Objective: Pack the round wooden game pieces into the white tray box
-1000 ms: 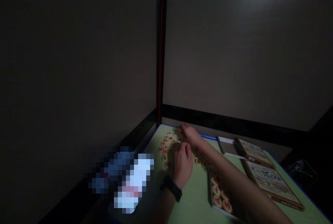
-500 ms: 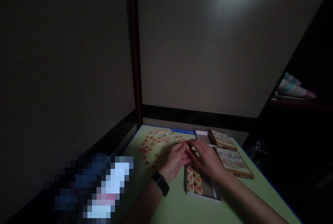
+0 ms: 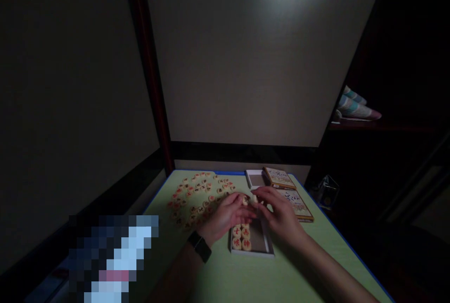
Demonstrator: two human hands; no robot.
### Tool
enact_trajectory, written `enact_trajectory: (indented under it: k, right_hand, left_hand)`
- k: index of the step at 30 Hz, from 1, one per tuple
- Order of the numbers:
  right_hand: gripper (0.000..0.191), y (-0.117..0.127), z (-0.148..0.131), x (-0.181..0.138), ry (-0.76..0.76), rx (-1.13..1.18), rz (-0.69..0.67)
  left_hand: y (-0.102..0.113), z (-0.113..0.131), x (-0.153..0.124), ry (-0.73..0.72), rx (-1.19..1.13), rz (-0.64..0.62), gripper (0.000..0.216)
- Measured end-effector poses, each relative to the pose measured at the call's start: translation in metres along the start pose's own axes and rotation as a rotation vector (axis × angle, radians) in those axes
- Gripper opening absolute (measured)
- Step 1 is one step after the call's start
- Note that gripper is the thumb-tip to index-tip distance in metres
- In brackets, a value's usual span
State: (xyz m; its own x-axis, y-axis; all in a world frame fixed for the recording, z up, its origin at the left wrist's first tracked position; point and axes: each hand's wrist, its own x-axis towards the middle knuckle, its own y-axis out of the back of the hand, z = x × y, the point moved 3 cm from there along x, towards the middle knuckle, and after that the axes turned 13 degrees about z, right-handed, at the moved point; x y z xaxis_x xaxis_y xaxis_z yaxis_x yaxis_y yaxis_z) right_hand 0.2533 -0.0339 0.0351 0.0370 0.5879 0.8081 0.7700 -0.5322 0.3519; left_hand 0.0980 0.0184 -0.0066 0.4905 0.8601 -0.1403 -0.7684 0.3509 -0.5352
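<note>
My left hand [image 3: 225, 216], with a dark watch on its wrist, is closed on a round Chinese chess piece [image 3: 245, 200], its thumb pressed against it. Close beside it, my right hand [image 3: 278, 207] pinches another pale chess piece [image 3: 253, 198] by its edge. Both hands hover above the far part of an open shallow box [image 3: 259, 239]. Chess pieces with red characters [image 3: 236, 244] lie in rows along the box's left side; the hands hide its far end. Left of the hands, many loose chess pieces [image 3: 200, 209] with red or dark characters are scattered.
Two printed boxes [image 3: 297, 204] lie to the right on the green table [image 3: 232, 277]. At the back stands another shallow tray [image 3: 253, 178]. Walls border the table behind and at left. Folded cloth [image 3: 358, 108] rests on a shelf at right.
The view has swung to the right. My hands have drawn slightly apart, and the piece in the left hand and the one in the right now show separately.
</note>
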Motion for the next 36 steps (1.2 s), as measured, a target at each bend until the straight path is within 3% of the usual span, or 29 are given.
enact_trajectory:
  k: [4,12,20,26,29,33,36]
  right_hand:
    - [0.024,-0.004,-0.012,-0.003,0.098,0.002,-0.068]
    - [0.017,-0.006,-0.016,-0.006,0.187,-0.044,0.029]
    - [0.014,-0.009,-0.025,-0.011,0.21,-0.116,0.047]
    - [0.01,-0.005,-0.021,-0.007,0.216,-0.126,0.005]
    - [0.011,0.003,-0.01,0.0,0.13,-0.181,-0.108]
    - [0.016,0.0,-0.001,0.0,0.044,-0.356,-0.45]
    - [0.013,-0.01,0.0,-0.007,0.094,-0.521,-0.602]
  left_hand:
    - [-0.001,-0.006,-0.001,0.004,0.053,-0.028,0.03]
    - [-0.005,-0.007,-0.003,-0.018,0.053,-0.053,0.049]
    - [-0.008,-0.01,-0.005,-0.038,0.067,0.062,0.04]
    - [-0.009,-0.009,-0.004,-0.093,0.135,0.032,0.044]
    - [-0.002,0.001,0.003,-0.242,0.329,0.118,0.044]
    - [0.013,0.019,0.006,-0.623,0.798,0.389,0.022]
    - [0.014,0.018,0.004,-0.744,1.165,0.38,0.021]
